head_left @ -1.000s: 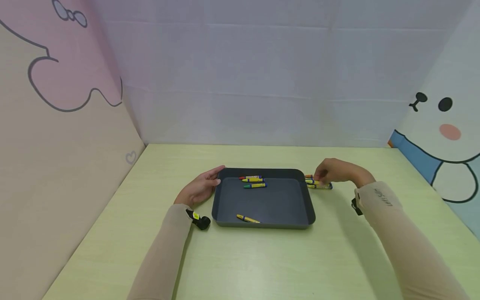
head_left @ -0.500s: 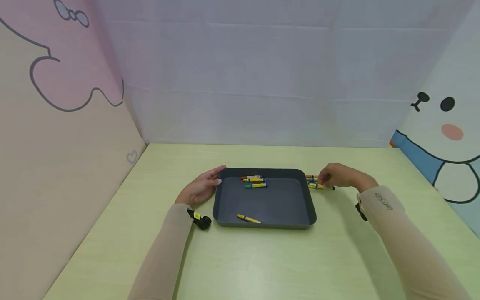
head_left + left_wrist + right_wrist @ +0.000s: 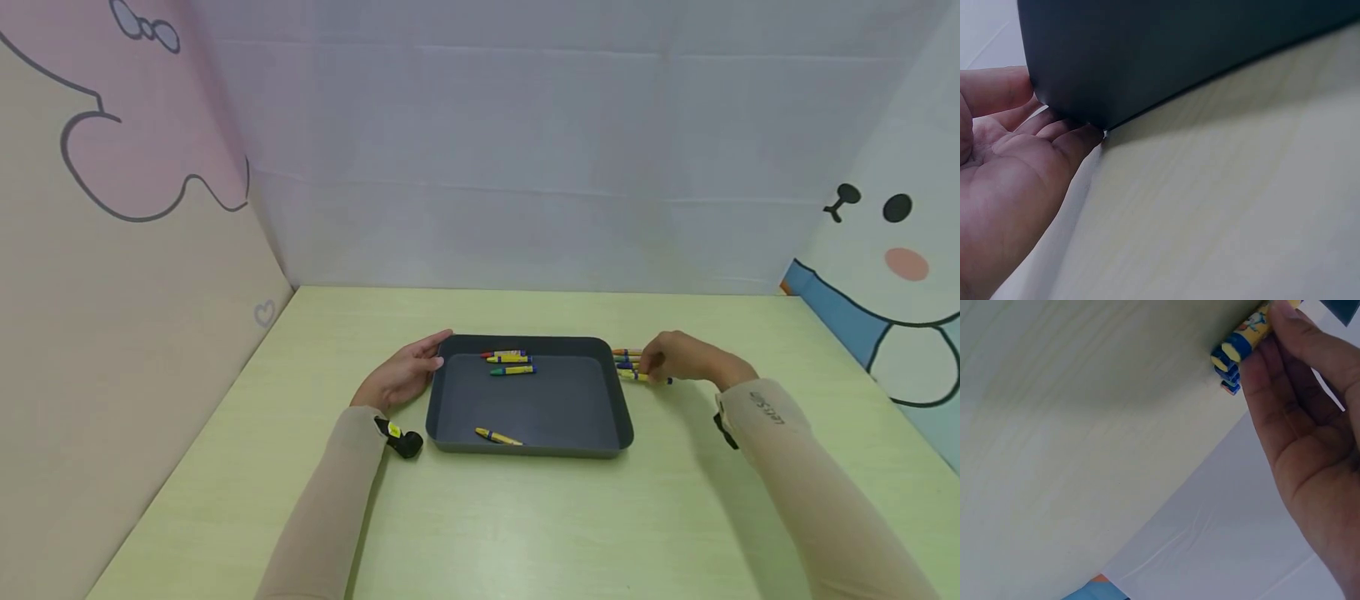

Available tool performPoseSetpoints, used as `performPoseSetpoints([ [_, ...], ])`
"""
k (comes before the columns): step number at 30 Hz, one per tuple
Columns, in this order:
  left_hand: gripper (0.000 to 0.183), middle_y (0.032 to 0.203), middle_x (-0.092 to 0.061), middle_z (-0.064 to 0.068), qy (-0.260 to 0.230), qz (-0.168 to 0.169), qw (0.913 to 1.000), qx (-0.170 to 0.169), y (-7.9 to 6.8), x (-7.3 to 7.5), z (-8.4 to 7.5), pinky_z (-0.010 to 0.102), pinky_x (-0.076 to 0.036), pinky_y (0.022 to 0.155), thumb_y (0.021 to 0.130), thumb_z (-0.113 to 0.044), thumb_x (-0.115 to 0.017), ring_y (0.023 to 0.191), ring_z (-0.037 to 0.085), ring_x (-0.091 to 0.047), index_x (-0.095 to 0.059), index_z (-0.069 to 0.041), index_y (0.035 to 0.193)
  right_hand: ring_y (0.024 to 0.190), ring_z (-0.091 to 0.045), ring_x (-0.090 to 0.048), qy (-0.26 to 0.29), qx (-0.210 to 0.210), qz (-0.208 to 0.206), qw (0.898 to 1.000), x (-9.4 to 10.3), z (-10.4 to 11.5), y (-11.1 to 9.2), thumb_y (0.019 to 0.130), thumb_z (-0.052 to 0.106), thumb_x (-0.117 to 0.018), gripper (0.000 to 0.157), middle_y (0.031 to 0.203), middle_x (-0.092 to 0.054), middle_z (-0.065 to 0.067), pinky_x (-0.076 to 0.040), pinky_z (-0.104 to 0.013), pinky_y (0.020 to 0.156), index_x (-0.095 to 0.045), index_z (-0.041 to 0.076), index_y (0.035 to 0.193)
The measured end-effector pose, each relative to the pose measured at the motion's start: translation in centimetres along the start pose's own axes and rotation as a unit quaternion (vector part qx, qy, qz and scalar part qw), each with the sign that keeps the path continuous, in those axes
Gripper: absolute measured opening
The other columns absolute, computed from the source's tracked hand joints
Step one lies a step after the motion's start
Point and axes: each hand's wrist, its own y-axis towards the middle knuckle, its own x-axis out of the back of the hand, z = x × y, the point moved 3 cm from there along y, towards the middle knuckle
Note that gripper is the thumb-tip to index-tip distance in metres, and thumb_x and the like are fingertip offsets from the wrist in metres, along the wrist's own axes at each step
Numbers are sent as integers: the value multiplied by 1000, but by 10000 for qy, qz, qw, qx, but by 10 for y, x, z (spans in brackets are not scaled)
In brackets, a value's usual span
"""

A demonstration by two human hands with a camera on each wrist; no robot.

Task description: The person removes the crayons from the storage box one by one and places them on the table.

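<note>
My left hand (image 3: 401,372) grips the left side of a dark grey tray (image 3: 555,451). In the left wrist view the thumb touches the tray's wall (image 3: 1122,56) and the fingers reach beneath its corner. Right of the tray, my right hand (image 3: 681,357) pinches a yellow-wrapped crayon (image 3: 634,377), whose blue-banded end (image 3: 1238,347) shows in the right wrist view. Other crayons lie in a row just behind it, among them an orange one (image 3: 625,352); my fingers partly cover them. Inside the tray are a red crayon (image 3: 504,353), a yellow crayon (image 3: 510,360) and a green crayon (image 3: 514,371).
A yellow-orange crayon (image 3: 498,437) lies slanted along the tray's front wall. Pale wood table (image 3: 480,525) surrounds the tray. A white backdrop (image 3: 480,167) stands behind it, and printed panels (image 3: 885,333) flank both sides.
My right hand has moved slightly right and toward me over the crayon row, uncovering more of the rear crayons. The left hand still holds the tray.
</note>
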Motion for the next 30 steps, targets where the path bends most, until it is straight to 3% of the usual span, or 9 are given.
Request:
performPoseSetpoints([
  [30,64,162,14,0,-37,-10,10000,8,1,1,0,39,0,121,99,6,-39,147,20,18,-15,-14,156,81,-14,-61,72,-155,-149,9997,-7,-12,4,85,4,-69,12,96,-69,-8,-52,-32,71,-72,3,97],
])
